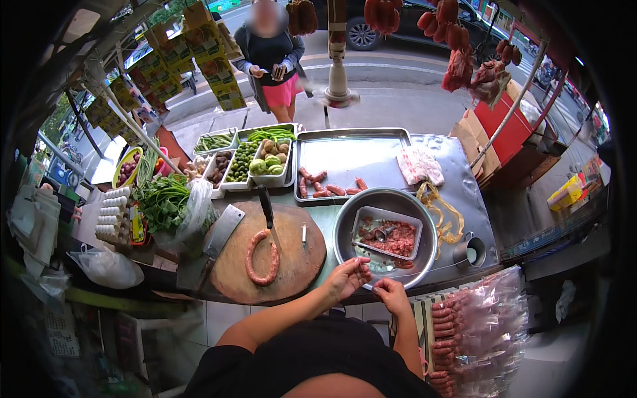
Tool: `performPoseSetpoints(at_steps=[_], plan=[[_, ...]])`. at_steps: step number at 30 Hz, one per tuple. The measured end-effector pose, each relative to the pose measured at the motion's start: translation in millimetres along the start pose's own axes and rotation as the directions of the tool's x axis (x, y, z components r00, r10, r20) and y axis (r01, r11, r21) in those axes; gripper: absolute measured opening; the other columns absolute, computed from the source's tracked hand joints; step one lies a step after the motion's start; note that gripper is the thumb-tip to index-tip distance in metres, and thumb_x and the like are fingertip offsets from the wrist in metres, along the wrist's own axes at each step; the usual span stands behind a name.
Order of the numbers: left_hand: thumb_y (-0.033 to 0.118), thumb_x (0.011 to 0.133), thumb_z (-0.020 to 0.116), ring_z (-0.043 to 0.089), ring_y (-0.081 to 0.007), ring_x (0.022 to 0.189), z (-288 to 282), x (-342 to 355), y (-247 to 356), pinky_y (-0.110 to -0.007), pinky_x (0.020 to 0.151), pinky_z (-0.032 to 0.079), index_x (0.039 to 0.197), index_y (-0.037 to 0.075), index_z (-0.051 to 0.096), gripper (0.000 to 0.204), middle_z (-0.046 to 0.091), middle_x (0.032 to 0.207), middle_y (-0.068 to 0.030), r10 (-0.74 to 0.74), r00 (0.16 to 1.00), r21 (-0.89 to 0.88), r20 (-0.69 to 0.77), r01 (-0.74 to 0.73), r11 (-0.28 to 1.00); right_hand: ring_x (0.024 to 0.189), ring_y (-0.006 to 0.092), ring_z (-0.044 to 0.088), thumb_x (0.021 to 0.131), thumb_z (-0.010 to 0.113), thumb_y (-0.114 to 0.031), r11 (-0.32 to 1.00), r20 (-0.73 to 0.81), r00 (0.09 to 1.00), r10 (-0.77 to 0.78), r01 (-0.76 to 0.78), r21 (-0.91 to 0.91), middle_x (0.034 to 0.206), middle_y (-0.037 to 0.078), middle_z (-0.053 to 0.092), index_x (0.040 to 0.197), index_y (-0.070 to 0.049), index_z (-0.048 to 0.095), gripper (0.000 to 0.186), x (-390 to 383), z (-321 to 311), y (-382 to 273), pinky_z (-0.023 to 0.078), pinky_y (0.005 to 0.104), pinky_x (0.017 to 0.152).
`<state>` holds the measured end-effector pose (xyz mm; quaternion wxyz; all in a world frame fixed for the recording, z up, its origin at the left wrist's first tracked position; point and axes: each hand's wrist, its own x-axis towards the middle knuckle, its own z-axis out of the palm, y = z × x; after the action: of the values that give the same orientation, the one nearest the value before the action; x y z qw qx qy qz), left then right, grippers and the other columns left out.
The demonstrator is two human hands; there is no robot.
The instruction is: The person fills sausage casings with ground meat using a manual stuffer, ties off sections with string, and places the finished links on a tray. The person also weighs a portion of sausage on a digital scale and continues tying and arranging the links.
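Observation:
My left hand (348, 277) is held palm up at the near rim of a steel basin (342, 229), its fingertips curled together. Just right of it, my right hand (392, 294) makes a pinch; whatever either hand holds is too small to make out. Inside the basin lies a white plastic tub (419, 232) of minced meat (398, 240), with a metal spoon (381, 235) in the meat. To the left, a curved raw sausage (261, 280) rests on a round wooden chopping board (225, 268). A black-handled knife (267, 207) and a small white stick-like tool (304, 233) are beside it.
A cleaver (223, 230) lies on the board's left edge. Behind stands a metal tray (352, 156) with sausage links (335, 190). Vegetable bins (242, 159), egg trays (114, 215) and a metal cup (471, 251) surround the work area. Sausages (444, 325) hang at near right. A person (273, 60) stands opposite.

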<state>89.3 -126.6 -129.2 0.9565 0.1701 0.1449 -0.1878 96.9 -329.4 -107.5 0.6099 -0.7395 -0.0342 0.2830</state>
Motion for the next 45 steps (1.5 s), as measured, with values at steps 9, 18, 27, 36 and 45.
performPoseSetpoints(at_steps=[9,18,27,36,45], plan=[[0.043,0.105,0.038,0.051,-0.0116,0.062,22.5,-9.8,-5.9,-0.026,0.058,0.043,0.099,0.014,0.052,0.033,0.056,0.072,-0.0004,-0.414,0.91,0.328,0.02,0.385,0.863,0.09,0.0144,0.061,0.087,0.059,-0.003,0.926,-0.192,0.923,-0.332,0.281,-0.25,0.095,0.009,0.068,0.087,0.001,0.062,0.006,4.1,-14.8,-24.7,0.048,0.0299,0.082],[0.043,0.105,0.036,0.066,-0.0201,0.053,32.5,-25.2,22.1,-0.025,0.041,0.051,0.104,0.01,0.051,0.036,0.069,0.081,-0.0179,-0.55,0.835,0.635,-0.026,0.438,0.636,0.067,0.0081,0.057,0.094,0.052,-0.001,0.898,-0.02,0.96,-0.279,0.269,0.348,0.08,0.004,0.062,0.098,0.002,0.06,0.009,11.3,21.5,-16.7,0.049,0.0225,0.067],[0.012,0.095,0.061,0.07,-0.0165,0.081,-4.6,-17.2,-6.6,-0.028,0.071,0.058,0.097,0.0,0.063,0.012,0.069,0.085,-0.0078,-0.247,0.959,0.631,-0.139,0.278,0.724,0.069,0.0043,0.051,0.09,0.064,-0.003,0.967,-0.125,0.966,-0.227,0.239,0.093,0.075,-0.002,0.059,0.087,-0.001,0.062,0.005,6.4,15.2,-22.7,0.042,0.021,0.062],[0.003,0.091,0.055,0.069,-0.0197,0.076,35.9,-20.8,-12.6,-0.032,0.07,0.054,0.098,0.0,0.065,0.013,0.068,0.095,-0.0163,-0.01,0.999,0.999,-0.041,0.041,-0.013,0.066,0.0083,0.058,0.087,0.068,-0.007,0.957,-0.146,0.947,-0.286,0.277,-0.082,0.073,0.005,0.065,0.086,0.003,0.064,0.011,-1.8,14.6,-25.4,0.048,0.0258,0.061],[0.004,0.086,0.066,0.069,-0.0273,0.086,29.7,-24.2,-16.4,-0.034,0.073,0.053,0.099,0.002,0.07,0.014,0.068,0.094,-0.0164,0.306,0.903,0.951,0.3,-0.257,-0.174,0.065,0.004,0.051,0.092,0.066,-0.008,0.949,-0.219,0.942,-0.255,0.287,0.127,0.071,-0.001,0.06,0.086,-0.001,0.062,0.01,6.7,26.7,-14.0,0.041,0.0216,0.058]])
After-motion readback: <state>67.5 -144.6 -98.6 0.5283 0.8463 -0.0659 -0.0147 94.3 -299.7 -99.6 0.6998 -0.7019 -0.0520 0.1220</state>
